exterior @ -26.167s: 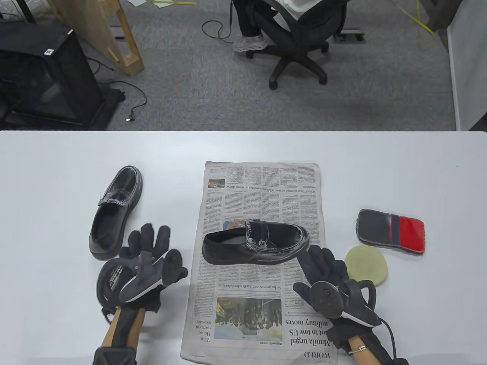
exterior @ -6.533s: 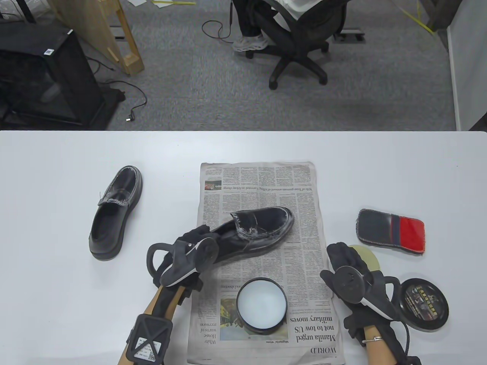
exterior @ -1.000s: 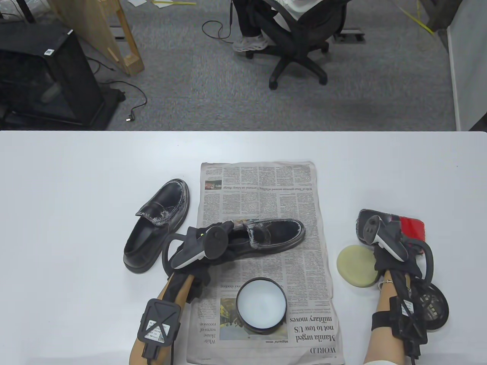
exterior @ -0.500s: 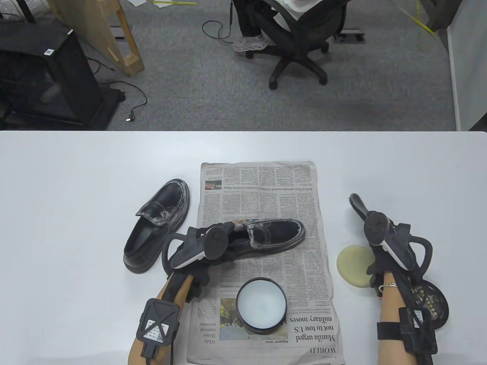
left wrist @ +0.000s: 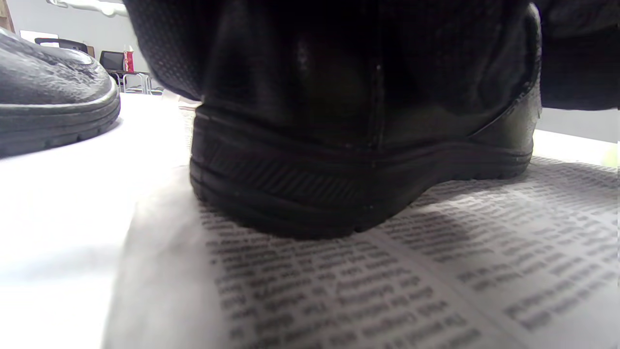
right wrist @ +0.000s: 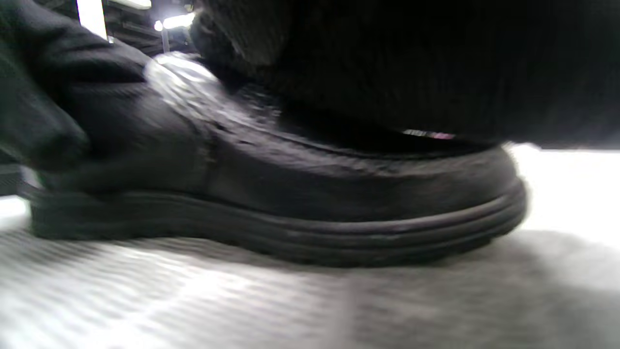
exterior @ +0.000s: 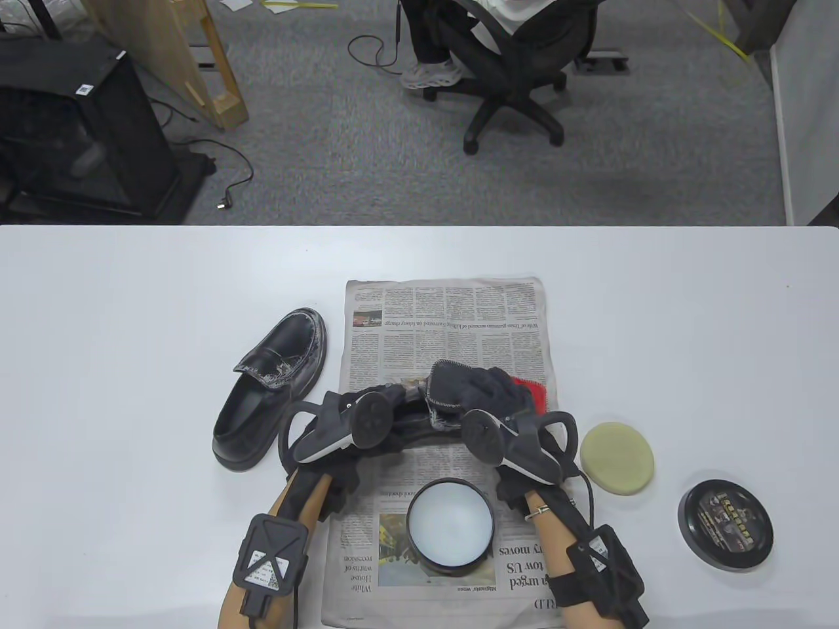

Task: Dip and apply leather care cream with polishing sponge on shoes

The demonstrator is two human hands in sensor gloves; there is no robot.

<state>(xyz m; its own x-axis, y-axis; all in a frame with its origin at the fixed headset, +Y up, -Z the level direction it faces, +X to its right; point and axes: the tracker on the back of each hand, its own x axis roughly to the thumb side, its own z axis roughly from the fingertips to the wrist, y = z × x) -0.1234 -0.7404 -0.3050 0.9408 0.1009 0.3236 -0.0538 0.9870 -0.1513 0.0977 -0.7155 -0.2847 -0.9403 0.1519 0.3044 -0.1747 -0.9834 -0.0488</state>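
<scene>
Both hands wear black knitted sensor gloves. The left hand (exterior: 377,401) carries a tracker (exterior: 334,429) strapped to its back: a dark body with a white underside, a round flat disc face, a small green light and a black ring loop. The right hand (exterior: 488,393) bears a matching tracker (exterior: 508,442) with the same disc, white trim and ring. Each forearm has a black strap holding an angular black module with a white label (exterior: 265,567). A black cable runs along the right forearm, and a thin bracelet (exterior: 539,512) circles the right wrist
</scene>
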